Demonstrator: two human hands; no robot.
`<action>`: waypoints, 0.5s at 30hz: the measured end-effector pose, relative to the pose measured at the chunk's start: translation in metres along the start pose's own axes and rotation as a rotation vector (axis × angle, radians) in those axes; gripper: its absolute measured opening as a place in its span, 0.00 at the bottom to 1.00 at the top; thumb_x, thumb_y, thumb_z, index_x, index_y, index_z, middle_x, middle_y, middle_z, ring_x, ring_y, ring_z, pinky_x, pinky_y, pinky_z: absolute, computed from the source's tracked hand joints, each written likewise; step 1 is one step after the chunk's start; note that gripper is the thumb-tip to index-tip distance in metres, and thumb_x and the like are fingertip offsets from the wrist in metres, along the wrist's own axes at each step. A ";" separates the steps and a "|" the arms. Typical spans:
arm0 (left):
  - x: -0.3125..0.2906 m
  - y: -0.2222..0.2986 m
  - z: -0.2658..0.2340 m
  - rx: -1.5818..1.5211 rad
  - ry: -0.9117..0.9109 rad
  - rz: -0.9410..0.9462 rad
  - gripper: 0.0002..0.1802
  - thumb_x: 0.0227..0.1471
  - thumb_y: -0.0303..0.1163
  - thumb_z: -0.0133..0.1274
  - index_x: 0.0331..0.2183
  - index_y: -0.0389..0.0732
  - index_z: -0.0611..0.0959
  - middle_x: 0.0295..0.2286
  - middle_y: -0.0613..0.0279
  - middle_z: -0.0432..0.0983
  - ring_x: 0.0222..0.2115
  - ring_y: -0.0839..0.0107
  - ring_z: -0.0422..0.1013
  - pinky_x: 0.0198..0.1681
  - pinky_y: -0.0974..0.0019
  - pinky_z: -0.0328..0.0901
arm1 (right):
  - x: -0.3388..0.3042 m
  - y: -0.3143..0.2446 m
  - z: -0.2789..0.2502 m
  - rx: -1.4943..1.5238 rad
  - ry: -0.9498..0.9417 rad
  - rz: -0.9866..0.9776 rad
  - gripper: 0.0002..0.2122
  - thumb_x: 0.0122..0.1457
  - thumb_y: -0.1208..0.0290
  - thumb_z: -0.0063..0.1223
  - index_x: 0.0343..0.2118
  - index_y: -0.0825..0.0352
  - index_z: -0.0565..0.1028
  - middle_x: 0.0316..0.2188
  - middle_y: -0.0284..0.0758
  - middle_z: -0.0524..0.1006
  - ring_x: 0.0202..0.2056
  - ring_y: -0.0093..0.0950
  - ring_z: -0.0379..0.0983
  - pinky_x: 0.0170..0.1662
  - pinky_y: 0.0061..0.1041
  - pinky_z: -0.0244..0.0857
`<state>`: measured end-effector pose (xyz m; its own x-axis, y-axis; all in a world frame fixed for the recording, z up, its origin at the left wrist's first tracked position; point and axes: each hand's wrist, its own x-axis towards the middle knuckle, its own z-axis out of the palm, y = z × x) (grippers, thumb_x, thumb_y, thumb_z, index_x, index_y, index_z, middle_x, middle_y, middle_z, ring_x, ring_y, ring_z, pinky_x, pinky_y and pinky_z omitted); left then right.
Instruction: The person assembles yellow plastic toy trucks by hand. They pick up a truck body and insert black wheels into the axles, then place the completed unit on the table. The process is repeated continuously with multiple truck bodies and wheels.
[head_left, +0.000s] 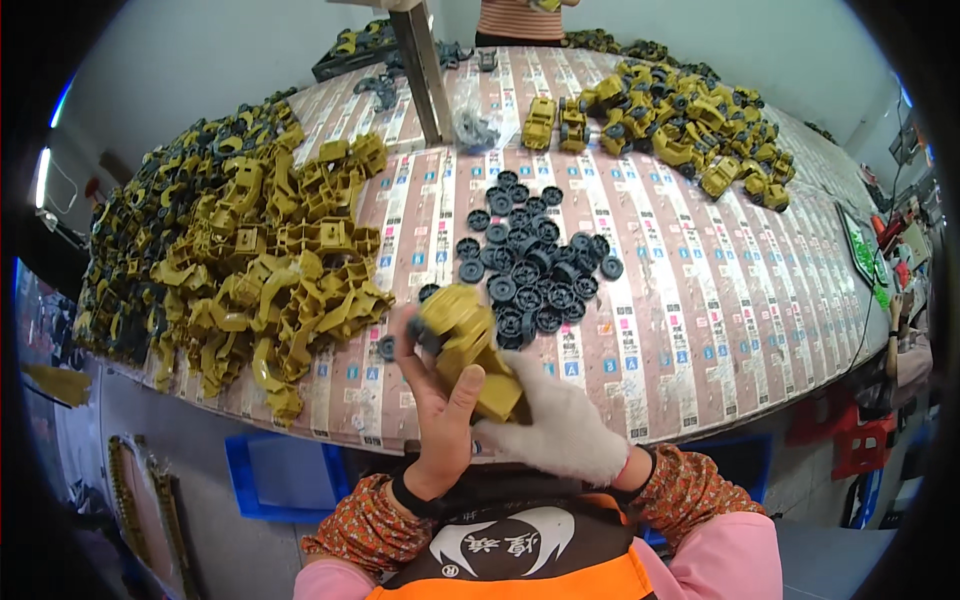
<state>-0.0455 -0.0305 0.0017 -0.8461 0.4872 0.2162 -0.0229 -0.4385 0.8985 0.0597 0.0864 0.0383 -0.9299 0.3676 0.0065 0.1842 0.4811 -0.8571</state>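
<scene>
A yellow toy truck body (468, 345) is held between both hands just above the table's near edge. My bare left hand (440, 410) grips its left side, thumb laid along it, with a dark wheel showing near the fingertips. My right hand (560, 420), in a white glove, is closed round its lower right end; its fingertips are partly hidden. Just beyond the truck body lies a pile of loose black toy wheels (530, 260). A single black wheel (388, 348) rests left of my left hand.
Yellow toy bodies (250, 270) are heaped at the left, beside darker toy parts (130, 250). Yellow toy trucks with wheels (680, 120) lie at the far right. A metal post (422, 75) rises from the far table (720, 270). Another person (520, 22) stands across; one sits rightward (908, 355).
</scene>
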 end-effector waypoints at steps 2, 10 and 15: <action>0.012 0.001 0.002 -0.136 -0.124 -0.046 0.49 0.65 0.26 0.56 0.74 0.51 0.45 0.61 0.56 0.63 0.61 0.64 0.64 0.64 0.60 0.61 | 0.020 0.021 -0.020 0.216 0.000 0.150 0.34 0.55 0.53 0.70 0.59 0.69 0.68 0.36 0.48 0.82 0.31 0.40 0.84 0.32 0.37 0.76; 0.028 0.026 -0.083 0.254 0.080 -0.162 0.20 0.66 0.28 0.50 0.58 0.43 0.73 0.49 0.70 0.73 0.49 0.79 0.69 0.49 0.69 0.67 | 0.145 0.119 -0.218 0.602 0.384 0.321 0.17 0.57 0.54 0.68 0.38 0.62 0.78 0.26 0.30 0.75 0.24 0.26 0.75 0.26 0.24 0.67; 0.051 0.038 -0.125 0.413 0.153 -0.056 0.16 0.66 0.28 0.51 0.55 0.44 0.77 0.46 0.72 0.75 0.46 0.81 0.70 0.48 0.71 0.66 | 0.167 0.180 -0.357 0.232 0.471 -0.136 0.19 0.67 0.62 0.60 0.54 0.71 0.74 0.38 0.36 0.80 0.36 0.27 0.78 0.39 0.26 0.73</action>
<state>-0.1558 -0.1167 -0.0008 -0.9193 0.3708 0.1319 0.1175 -0.0614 0.9912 0.0512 0.5182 0.0692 -0.6875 0.6570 0.3093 -0.0524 0.3799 -0.9235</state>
